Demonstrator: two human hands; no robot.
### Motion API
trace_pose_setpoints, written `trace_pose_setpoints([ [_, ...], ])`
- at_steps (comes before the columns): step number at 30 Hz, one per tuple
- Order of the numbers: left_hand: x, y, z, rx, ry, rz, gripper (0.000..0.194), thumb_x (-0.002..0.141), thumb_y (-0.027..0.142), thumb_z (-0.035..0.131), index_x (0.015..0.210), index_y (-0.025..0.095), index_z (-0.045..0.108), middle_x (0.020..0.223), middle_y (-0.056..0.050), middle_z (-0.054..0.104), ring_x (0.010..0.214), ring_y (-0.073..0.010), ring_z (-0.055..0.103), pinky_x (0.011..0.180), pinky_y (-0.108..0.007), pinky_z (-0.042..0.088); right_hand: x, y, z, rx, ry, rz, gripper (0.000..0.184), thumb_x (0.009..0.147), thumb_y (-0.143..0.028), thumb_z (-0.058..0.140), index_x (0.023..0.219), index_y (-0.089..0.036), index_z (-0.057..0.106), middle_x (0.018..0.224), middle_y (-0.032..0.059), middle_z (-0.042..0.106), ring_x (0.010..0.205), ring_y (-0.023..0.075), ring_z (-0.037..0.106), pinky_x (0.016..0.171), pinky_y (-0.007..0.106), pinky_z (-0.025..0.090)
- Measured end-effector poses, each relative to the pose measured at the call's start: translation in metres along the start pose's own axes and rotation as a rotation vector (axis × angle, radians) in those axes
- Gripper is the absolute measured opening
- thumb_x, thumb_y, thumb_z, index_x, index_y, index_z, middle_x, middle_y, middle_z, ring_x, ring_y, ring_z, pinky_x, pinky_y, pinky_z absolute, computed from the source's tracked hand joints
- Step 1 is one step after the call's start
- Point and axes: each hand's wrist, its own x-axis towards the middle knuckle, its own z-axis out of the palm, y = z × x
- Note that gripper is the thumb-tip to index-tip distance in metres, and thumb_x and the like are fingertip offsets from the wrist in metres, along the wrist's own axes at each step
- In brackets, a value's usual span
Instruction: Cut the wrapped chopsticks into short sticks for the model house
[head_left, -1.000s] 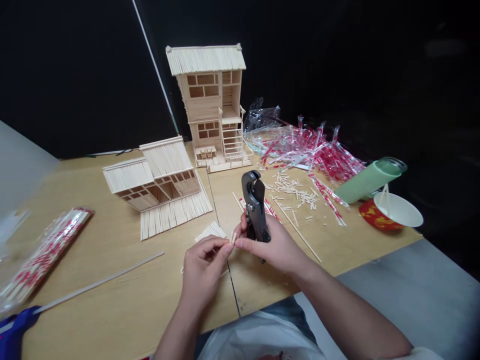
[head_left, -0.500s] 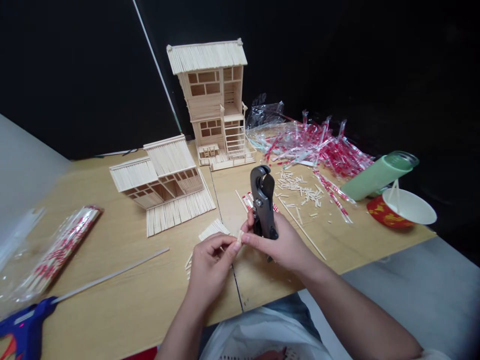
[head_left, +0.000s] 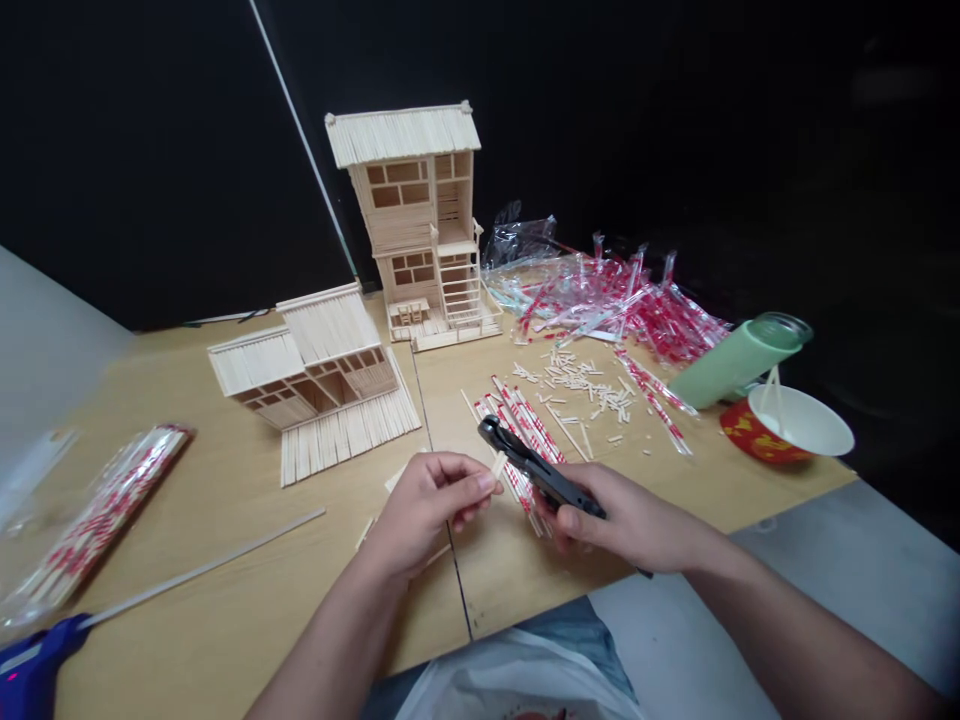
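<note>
Pinched between the thumb and fingers of my left hand [head_left: 442, 497] are short pale wooden stick pieces [head_left: 499, 464]. My right hand [head_left: 600, 515] is wrapped round the handles of dark metal hand shears [head_left: 534, 465]. The shears tilt up to the left, with their jaw end close to the stick pieces; whether they touch I cannot tell. Behind and under the shears lie several chopsticks in red-and-white wrappers [head_left: 531, 420]. Partly hidden by my left hand, some pale sticks [head_left: 365, 533] rest on the table.
A two-storey stick house [head_left: 420, 220] and a low stick house [head_left: 315, 370] stand at the back. Cut bits [head_left: 577, 378], a wrapper heap [head_left: 637, 310], a green bottle [head_left: 739, 360] and a red bowl [head_left: 772, 440] are right. A wrapped bundle [head_left: 112, 510] and blue glue gun [head_left: 37, 660] are left.
The shears have swung from upright to tilted left, their jaw end now near the stick pieces. My right hand has moved away from my left fingertips, baring the wrapped chopsticks. The view has shifted slightly.
</note>
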Motion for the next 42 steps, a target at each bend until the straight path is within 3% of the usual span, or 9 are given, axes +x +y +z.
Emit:
trace_pose_setpoints([
  [12, 0.022, 0.008, 0.027, -0.009, -0.061, -0.089, 0.030, 0.068, 0.039, 0.084, 0.068, 0.012, 0.070, 0.054, 0.002, 0.057, 0.046, -0.0036, 0.044, 0.041, -0.015, 0.029, -0.022, 0.001, -0.027, -0.239, 0.080, 0.019, 0.060, 0.087, -0.076, 0.049, 0.079, -0.017, 0.056, 0.066, 0.0012, 0.061, 0.061, 0.0149, 0.055, 0.057, 0.026, 0.033],
  [18, 0.034, 0.010, 0.034, 0.009, -0.087, -0.095, 0.030, 0.070, 0.038, 0.083, 0.065, 0.012, 0.068, 0.054, 0.003, 0.056, 0.047, -0.0033, 0.044, 0.042, -0.015, 0.030, -0.026, 0.004, -0.033, -0.345, 0.166, 0.052, 0.051, 0.088, -0.067, 0.057, 0.075, -0.018, 0.055, 0.061, -0.0020, 0.055, 0.057, 0.0127, 0.046, 0.055, 0.025, 0.027],
  [29, 0.051, 0.008, 0.054, 0.036, -0.107, -0.166, 0.032, 0.065, 0.039, 0.081, 0.060, 0.014, 0.062, 0.050, 0.004, 0.051, 0.044, -0.0039, 0.042, 0.041, -0.016, 0.030, -0.036, 0.022, -0.037, -0.447, 0.268, 0.145, 0.040, 0.091, -0.053, 0.060, 0.071, -0.018, 0.054, 0.059, -0.0027, 0.054, 0.055, 0.0113, 0.044, 0.055, 0.025, 0.027],
  [35, 0.058, 0.009, 0.057, 0.061, -0.115, -0.175, 0.032, 0.064, 0.040, 0.080, 0.059, 0.014, 0.062, 0.050, 0.004, 0.052, 0.044, -0.0048, 0.042, 0.040, -0.017, 0.032, -0.036, 0.030, -0.036, -0.365, 0.252, 0.182, 0.044, 0.091, -0.057, 0.058, 0.071, -0.019, 0.052, 0.056, -0.0018, 0.056, 0.054, 0.0130, 0.048, 0.054, 0.024, 0.029],
  [42, 0.057, 0.008, 0.050, 0.153, -0.113, -0.130, 0.035, 0.069, 0.044, 0.077, 0.060, 0.015, 0.060, 0.052, 0.003, 0.051, 0.046, -0.0064, 0.043, 0.046, -0.020, 0.035, -0.031, 0.029, -0.034, -0.469, 0.321, 0.195, 0.046, 0.090, -0.062, 0.057, 0.074, -0.018, 0.055, 0.060, 0.0008, 0.058, 0.056, 0.0149, 0.050, 0.054, 0.026, 0.030],
])
